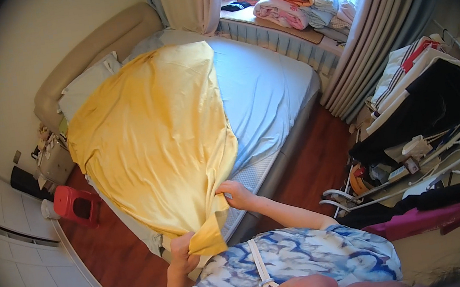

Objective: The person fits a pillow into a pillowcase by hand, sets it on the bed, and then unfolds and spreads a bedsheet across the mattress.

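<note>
A large yellow sheet (150,113) spreads over the left and middle part of the bed, its near end gathered and lifted toward me. My left hand (183,253) is closed round a bunched corner of it, just off the foot of the bed. A little farther and to the right, my right hand (238,194) pinches the sheet's right edge. Between the two hands the cloth hangs in folds. Beneath it lies a pale blue bed sheet (262,75), pulled back at the near right so the white mattress (254,176) shows.
Folded quilts (287,5) sit on the windowsill. A red stool (76,205) stands left of the bed, by a white cabinet (18,252). At right, a clothes rack (422,188) holds garments. The padded headboard (95,48) is at the far left.
</note>
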Action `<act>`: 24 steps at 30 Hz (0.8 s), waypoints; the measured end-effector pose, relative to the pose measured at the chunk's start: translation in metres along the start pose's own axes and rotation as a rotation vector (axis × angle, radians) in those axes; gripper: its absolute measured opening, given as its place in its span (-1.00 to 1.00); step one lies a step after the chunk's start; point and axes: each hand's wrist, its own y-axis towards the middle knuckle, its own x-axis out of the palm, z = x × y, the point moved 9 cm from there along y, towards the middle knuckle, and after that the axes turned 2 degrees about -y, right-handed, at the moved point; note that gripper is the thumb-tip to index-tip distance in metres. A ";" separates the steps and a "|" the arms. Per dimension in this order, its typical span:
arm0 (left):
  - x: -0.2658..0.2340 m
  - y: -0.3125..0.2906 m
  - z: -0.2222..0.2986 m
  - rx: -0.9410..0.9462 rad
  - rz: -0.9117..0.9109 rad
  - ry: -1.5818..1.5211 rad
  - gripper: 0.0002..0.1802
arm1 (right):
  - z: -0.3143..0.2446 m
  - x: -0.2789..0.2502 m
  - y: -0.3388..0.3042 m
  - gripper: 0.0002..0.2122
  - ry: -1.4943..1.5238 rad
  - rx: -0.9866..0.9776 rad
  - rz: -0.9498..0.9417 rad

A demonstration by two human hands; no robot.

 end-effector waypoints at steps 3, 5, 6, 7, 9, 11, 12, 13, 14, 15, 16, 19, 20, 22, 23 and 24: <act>-0.013 -0.009 -0.003 -0.270 0.125 -0.105 -0.87 | 0.054 0.013 0.010 -0.90 0.019 0.145 -0.084; -0.018 -0.041 -0.025 -0.386 0.328 -0.414 -0.86 | 0.065 0.009 0.021 -0.92 0.156 0.241 -0.097; -0.024 -0.040 -0.029 -0.515 0.401 -0.513 -0.84 | 0.081 0.005 0.022 -0.91 0.411 0.477 -0.035; -0.031 -0.041 -0.029 -0.638 0.493 -0.611 -0.81 | 0.090 0.003 0.020 -0.89 0.667 0.714 0.023; -0.059 -0.109 -0.083 -0.660 0.969 -0.322 -0.81 | 0.063 -0.026 0.044 -0.86 0.557 0.522 0.031; -0.054 -0.089 -0.076 -0.589 0.959 -0.201 -0.83 | 0.030 -0.052 0.068 -0.85 0.354 0.114 -0.119; -0.050 -0.071 -0.064 -0.528 0.947 -0.087 -0.85 | 0.041 -0.050 0.064 -0.83 0.316 0.099 -0.245; -0.039 -0.054 -0.057 -0.521 0.947 -0.080 -0.85 | 0.046 -0.054 0.059 -0.81 0.226 0.106 -0.376; -0.016 -0.028 -0.054 -0.533 0.825 -0.161 -0.87 | 0.059 -0.053 0.048 -0.79 0.178 0.078 -0.481; 0.000 -0.003 -0.052 -0.542 0.697 -0.228 -0.89 | 0.062 -0.048 0.041 -0.79 0.197 0.011 -0.523; 0.014 0.014 -0.055 -0.543 0.695 -0.206 -0.92 | 0.059 -0.046 0.032 -0.76 0.212 -0.007 -0.626; 0.056 0.100 -0.016 -0.296 0.519 0.292 -0.91 | 0.042 -0.070 0.026 -0.62 0.139 -0.130 -0.548; 0.067 0.119 -0.008 -0.304 0.515 0.300 -0.91 | 0.042 -0.072 0.026 -0.62 0.151 -0.130 -0.548; 0.096 0.154 0.007 -0.335 0.396 0.347 -0.87 | 0.028 -0.087 0.026 -0.73 0.255 -0.305 -0.429; 0.102 0.158 0.010 -0.349 0.395 0.353 -0.87 | 0.031 -0.083 0.023 -0.73 0.270 -0.303 -0.433; 0.103 0.157 0.009 -0.404 0.418 0.350 -0.86 | 0.048 -0.075 0.028 -0.77 0.257 -0.163 -0.461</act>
